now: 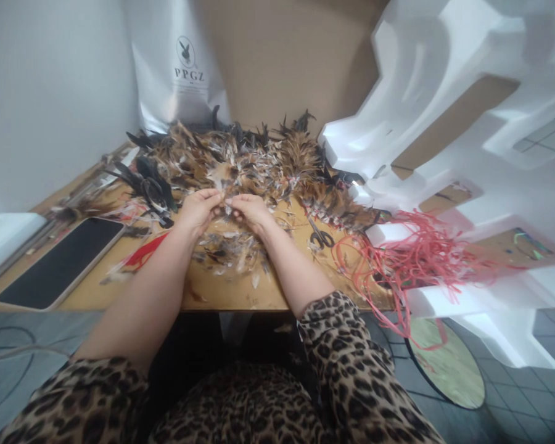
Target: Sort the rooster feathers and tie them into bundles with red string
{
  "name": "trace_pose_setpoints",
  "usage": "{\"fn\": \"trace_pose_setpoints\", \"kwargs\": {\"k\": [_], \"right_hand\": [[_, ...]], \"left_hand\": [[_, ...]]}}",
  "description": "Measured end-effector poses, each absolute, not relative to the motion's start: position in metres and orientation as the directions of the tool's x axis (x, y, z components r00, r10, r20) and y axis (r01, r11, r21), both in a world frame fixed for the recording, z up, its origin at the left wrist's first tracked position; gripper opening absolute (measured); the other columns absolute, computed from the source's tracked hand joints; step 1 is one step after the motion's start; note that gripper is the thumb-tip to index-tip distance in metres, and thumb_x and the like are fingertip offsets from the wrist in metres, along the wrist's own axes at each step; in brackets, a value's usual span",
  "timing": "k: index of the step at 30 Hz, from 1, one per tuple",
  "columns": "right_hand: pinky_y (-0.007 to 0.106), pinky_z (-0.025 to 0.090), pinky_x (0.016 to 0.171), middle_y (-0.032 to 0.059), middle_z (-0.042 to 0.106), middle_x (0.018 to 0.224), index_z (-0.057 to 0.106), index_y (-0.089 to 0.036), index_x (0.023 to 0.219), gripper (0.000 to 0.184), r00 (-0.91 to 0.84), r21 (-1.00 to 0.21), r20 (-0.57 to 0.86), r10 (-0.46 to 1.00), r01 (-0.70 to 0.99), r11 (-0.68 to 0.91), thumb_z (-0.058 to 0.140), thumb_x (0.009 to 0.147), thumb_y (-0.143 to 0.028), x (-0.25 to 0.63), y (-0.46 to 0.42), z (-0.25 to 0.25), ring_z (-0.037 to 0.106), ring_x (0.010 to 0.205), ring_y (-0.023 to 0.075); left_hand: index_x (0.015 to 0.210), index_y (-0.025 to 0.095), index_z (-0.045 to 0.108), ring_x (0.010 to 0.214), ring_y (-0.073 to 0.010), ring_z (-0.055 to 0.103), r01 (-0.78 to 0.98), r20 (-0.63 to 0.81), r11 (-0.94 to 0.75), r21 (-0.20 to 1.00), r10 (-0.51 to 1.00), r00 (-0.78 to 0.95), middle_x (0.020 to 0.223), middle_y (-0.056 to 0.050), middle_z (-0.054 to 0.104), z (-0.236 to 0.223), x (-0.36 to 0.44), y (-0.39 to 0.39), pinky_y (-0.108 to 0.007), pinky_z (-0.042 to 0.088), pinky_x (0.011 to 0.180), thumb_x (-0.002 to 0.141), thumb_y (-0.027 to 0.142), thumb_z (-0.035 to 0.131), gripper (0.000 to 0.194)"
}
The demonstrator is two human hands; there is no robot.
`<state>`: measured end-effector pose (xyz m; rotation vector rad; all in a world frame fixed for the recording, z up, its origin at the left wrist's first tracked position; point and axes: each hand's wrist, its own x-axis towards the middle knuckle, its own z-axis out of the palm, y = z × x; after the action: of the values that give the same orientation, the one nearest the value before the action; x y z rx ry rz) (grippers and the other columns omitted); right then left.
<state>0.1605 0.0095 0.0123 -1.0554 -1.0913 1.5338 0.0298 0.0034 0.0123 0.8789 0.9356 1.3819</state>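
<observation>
My left hand and my right hand meet over the middle of the table, fingertips pinched close together. Between them is a small light-brown feather, its tip pointing away from me; my left fingers are at its base. Whether the right fingers grip the same feather or another piece is hard to make out. Behind the hands lies a large heap of brown, white and black feathers. Loose feather scraps are scattered on the wooden tabletop below my wrists.
Scissors lie right of my right hand. A tangle of red plastic strings hangs over white foam pieces at the right. A phone and a red strip lie at the left. A white bag stands behind.
</observation>
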Motion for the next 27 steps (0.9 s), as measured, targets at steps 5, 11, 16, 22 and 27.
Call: {"fn": "trace_pose_setpoints", "kwargs": {"k": [5,11,16,22,27], "right_hand": [[0.014,0.025,0.036,-0.0085,0.048,0.043,0.055,-0.015,0.063,0.019,-0.01,-0.944,-0.047,0.999,-0.326,-0.047,0.07,0.065,-0.026,0.1655,0.0164,0.0122,0.037,0.037,0.0015],[0.014,0.023,0.037,-0.009,0.045,0.042,0.051,-0.016,0.061,0.021,0.024,-0.916,-0.054,0.998,-0.4,-0.04,0.069,0.065,-0.027,0.1644,0.014,0.0151,0.034,0.037,0.0013],[0.015,0.024,0.038,-0.0091,0.044,0.041,0.053,-0.016,0.063,0.021,0.022,-0.933,-0.051,0.998,-0.358,-0.04,0.069,0.065,-0.03,0.1615,0.0134,0.0122,0.034,0.038,0.002],[0.016,0.024,0.039,-0.0083,0.045,0.043,0.052,-0.016,0.06,0.024,0.031,-0.95,-0.01,0.999,-0.312,0.0,0.07,0.063,-0.033,0.159,0.0121,0.01,0.035,0.039,0.0022],[0.016,0.028,0.043,-0.0082,0.046,0.045,0.052,-0.016,0.061,0.021,0.054,-0.948,-0.003,0.999,-0.319,0.015,0.068,0.063,-0.029,0.1566,0.0105,0.0109,0.037,0.042,0.0028]], "left_hand": [[0.073,0.008,0.062,0.054,-0.0069,0.059,-0.456,-0.144,0.153,0.877,0.988,0.053,0.073,-0.007,0.068,0.0116,0.0256,0.0038,-0.013,0.043,0.045,0.065,0.007,0.067,0.01],[0.072,0.008,0.06,0.057,-0.0107,0.064,-0.467,-0.214,0.266,0.843,0.963,0.162,0.074,-0.011,0.07,0.0107,0.0274,0.0028,-0.014,0.048,0.046,0.07,0.003,0.062,0.006],[0.074,0.007,0.062,0.057,-0.0115,0.065,-0.455,-0.217,0.275,0.847,0.96,0.175,0.073,-0.012,0.07,0.0129,0.0294,0.0007,-0.014,0.048,0.046,0.071,0.005,0.063,0.003],[0.074,0.006,0.065,0.054,-0.0106,0.064,-0.405,-0.205,0.268,0.874,0.96,0.193,0.075,-0.014,0.07,0.0093,0.0293,0.0014,-0.013,0.048,0.045,0.071,0.007,0.064,0.003],[0.076,0.005,0.066,0.054,-0.0099,0.064,-0.401,-0.191,0.253,0.881,0.963,0.189,0.071,-0.012,0.07,0.0094,0.0303,0.0009,-0.013,0.049,0.047,0.071,0.004,0.063,0.006]]}}
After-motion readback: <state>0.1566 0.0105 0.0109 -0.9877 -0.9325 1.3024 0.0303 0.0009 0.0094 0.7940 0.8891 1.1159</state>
